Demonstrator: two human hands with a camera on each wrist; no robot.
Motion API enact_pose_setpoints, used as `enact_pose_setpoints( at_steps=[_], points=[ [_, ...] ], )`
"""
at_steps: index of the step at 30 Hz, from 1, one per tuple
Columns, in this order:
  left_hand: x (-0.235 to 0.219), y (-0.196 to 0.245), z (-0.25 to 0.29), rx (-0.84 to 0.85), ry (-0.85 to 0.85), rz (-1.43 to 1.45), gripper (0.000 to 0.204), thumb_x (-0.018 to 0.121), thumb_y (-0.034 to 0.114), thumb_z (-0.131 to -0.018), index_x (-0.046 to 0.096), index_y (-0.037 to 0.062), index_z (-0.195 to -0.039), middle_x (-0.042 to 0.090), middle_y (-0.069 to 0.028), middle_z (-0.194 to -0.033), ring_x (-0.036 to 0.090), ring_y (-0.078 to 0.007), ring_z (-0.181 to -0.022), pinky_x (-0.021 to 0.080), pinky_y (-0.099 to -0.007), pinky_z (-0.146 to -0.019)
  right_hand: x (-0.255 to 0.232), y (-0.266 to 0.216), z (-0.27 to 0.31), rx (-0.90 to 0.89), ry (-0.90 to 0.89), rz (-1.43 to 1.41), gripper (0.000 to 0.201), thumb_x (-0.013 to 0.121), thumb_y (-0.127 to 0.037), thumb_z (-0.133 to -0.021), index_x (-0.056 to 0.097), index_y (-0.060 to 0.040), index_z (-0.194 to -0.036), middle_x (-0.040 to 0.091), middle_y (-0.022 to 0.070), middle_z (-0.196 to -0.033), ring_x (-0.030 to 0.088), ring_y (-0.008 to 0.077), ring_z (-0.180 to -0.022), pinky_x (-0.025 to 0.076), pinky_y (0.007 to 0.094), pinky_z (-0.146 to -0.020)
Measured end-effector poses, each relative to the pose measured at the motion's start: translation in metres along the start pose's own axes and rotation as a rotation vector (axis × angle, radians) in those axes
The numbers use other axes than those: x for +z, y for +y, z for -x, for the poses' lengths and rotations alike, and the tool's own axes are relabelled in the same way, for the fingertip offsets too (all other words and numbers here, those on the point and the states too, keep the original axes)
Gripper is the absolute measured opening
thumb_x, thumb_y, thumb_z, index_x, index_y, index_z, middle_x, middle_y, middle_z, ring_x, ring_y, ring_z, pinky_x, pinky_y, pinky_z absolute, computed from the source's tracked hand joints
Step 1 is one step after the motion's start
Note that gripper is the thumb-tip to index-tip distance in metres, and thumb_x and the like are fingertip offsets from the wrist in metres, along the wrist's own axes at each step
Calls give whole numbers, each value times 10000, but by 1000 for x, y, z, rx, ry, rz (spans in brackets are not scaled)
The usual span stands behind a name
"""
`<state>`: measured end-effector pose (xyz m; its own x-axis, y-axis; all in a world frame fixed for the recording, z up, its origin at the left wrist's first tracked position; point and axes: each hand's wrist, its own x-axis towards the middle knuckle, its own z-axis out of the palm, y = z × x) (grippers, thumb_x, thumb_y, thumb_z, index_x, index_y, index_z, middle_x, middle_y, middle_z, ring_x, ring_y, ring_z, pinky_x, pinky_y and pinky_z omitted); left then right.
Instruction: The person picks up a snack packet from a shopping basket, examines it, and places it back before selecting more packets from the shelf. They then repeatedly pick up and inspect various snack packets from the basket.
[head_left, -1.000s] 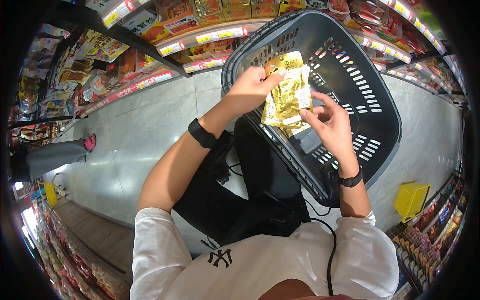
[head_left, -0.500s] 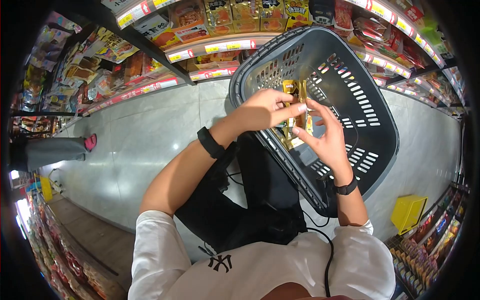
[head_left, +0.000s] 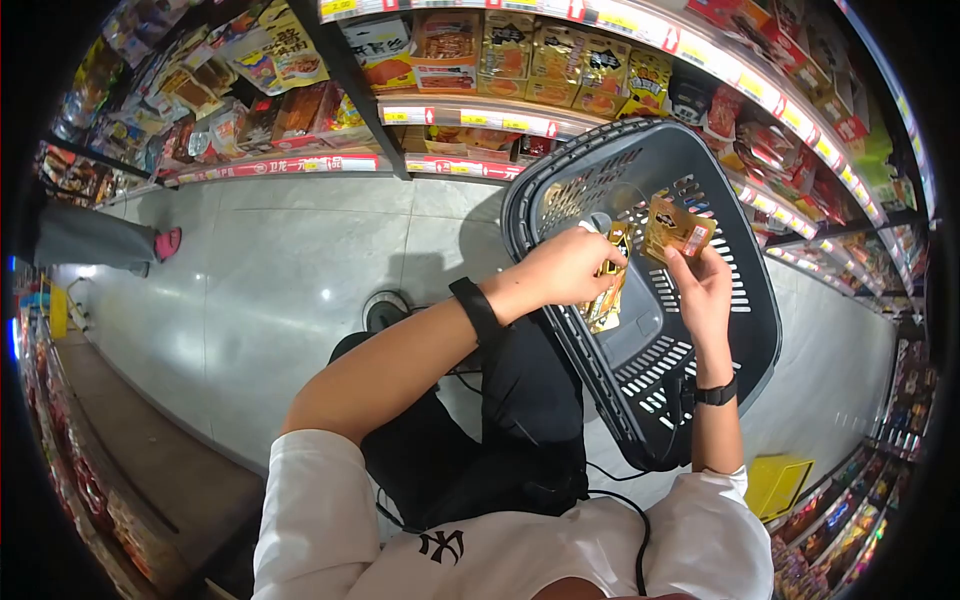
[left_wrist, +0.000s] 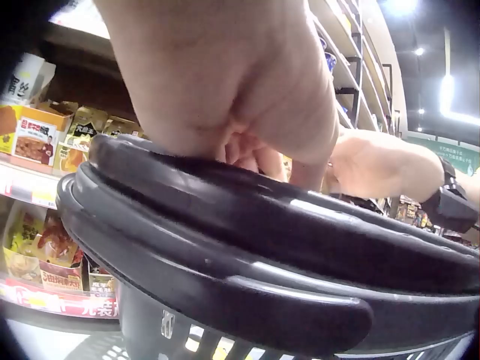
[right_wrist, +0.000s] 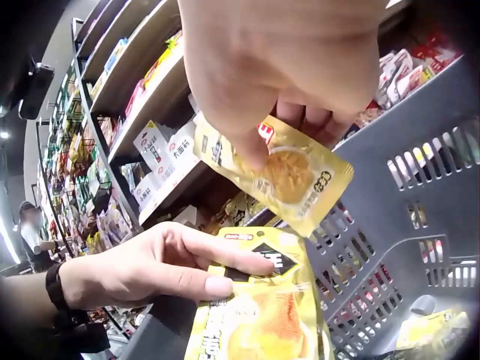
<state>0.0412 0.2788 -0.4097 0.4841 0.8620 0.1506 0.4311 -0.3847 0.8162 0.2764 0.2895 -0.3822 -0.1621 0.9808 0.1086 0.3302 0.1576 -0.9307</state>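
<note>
Over the black shopping basket (head_left: 645,340), my left hand (head_left: 570,268) grips gold snack packets (head_left: 604,312), thumb across their front in the right wrist view. My right hand (head_left: 705,290) pinches a single gold snack packet (head_left: 680,228) by its edge, to the right of the others and apart from them in the head view. Food is pictured on that packet's front (right_wrist: 289,176) in the right wrist view. The basket's rim (left_wrist: 247,217) hides the left fingertips in the left wrist view.
Another yellow packet (right_wrist: 435,330) lies in the basket. Shelves of packaged snacks (head_left: 505,55) stand just beyond it. A yellow basket (head_left: 778,487) is on the floor at right. Another person's leg (head_left: 95,238) shows at far left.
Both hands were together on the gold packets. My right hand now holds one packet off to the right, while the left keeps the others. The head view has shifted, showing more shelf.
</note>
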Motion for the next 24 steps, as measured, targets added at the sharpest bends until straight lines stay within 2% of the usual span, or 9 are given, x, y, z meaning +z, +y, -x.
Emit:
enact_pose_setpoints(
  at_steps=[3, 5, 7, 9, 11, 13, 19, 23, 24],
  points=[
    [5, -4, 1, -16, 8, -6, 305, 708, 142, -817, 763, 67, -1108, 671, -179, -701, 688, -328, -674, 541, -429, -650, 3, -11, -39, -68, -36, 62, 197, 686, -16, -931, 693, 30, -1123, 734, 64, -1073, 651, 103, -976, 498, 269, -890],
    [2, -1, 1, -57, -15, -17, 314, 710, 139, -807, 764, 70, -1109, 676, -179, -707, 694, -327, -685, 548, -428, -659, 17, -18, -77, -273, -16, 77, 177, 700, -12, -907, 722, 10, -1081, 713, 72, -1065, 651, 139, -970, 498, 278, -897],
    [8, -6, 1, -28, 19, -47, 318, 705, 134, -799, 766, 71, -1105, 691, -188, -738, 707, -340, -728, 560, -445, -704, 28, -19, -117, -636, 103, 511, 161, 735, -49, -883, 746, -6, -1037, 664, 77, -1012, 636, 173, -935, 495, 281, -883],
    [15, -13, 1, 7, 69, -67, 303, 702, 135, -798, 770, 65, -1085, 712, -195, -792, 718, -346, -782, 565, -451, -749, 54, -25, -148, -560, 121, 394, 179, 765, -100, -873, 756, -15, -1030, 612, 71, -946, 612, 176, -887, 491, 273, -857],
    [13, -11, 1, -40, 24, -57, 286, 705, 137, -795, 775, 60, -1061, 726, -195, -837, 720, -349, -816, 569, -450, -779, 72, -14, -185, -418, 90, 324, 232, 777, -135, -880, 736, 13, -1055, 643, 87, -1002, 638, 146, -891, 514, 287, -800],
    [11, -9, 1, -51, 11, -58, 273, 707, 139, -791, 779, 56, -1041, 736, -193, -871, 722, -350, -838, 572, -448, -797, 99, -15, -204, -489, 128, 83, 258, 781, -159, -886, 723, 12, -1072, 697, 107, -979, 690, 155, -848, 550, 319, -706],
    [13, -14, 3, -3, 66, -90, 240, 711, 151, -783, 786, 56, -990, 744, -172, -869, 721, -349, -837, 580, -442, -790, 137, -19, -249, -193, 149, 314, 284, 808, -217, -869, 725, -8, -1042, 746, 117, -842, 726, 217, -718, 572, 344, -613],
    [13, -14, 2, -24, 39, -117, 219, 709, 158, -768, 791, 68, -950, 734, -172, -829, 717, -352, -810, 582, -443, -767, 138, 20, -286, -403, 161, 276, 431, 800, -308, -871, 684, -31, -1180, 755, 144, -1021, 740, 246, -895, 574, 376, -788],
    [12, -14, 3, -16, 47, -117, 219, 709, 158, -768, 792, 68, -949, 734, -173, -825, 718, -352, -806, 582, -444, -765, 136, -5, -265, -322, 144, 347, 455, 778, -321, -888, 665, -21, -1211, 744, 157, -1099, 724, 267, -1011, 554, 378, -878]
  ],
)
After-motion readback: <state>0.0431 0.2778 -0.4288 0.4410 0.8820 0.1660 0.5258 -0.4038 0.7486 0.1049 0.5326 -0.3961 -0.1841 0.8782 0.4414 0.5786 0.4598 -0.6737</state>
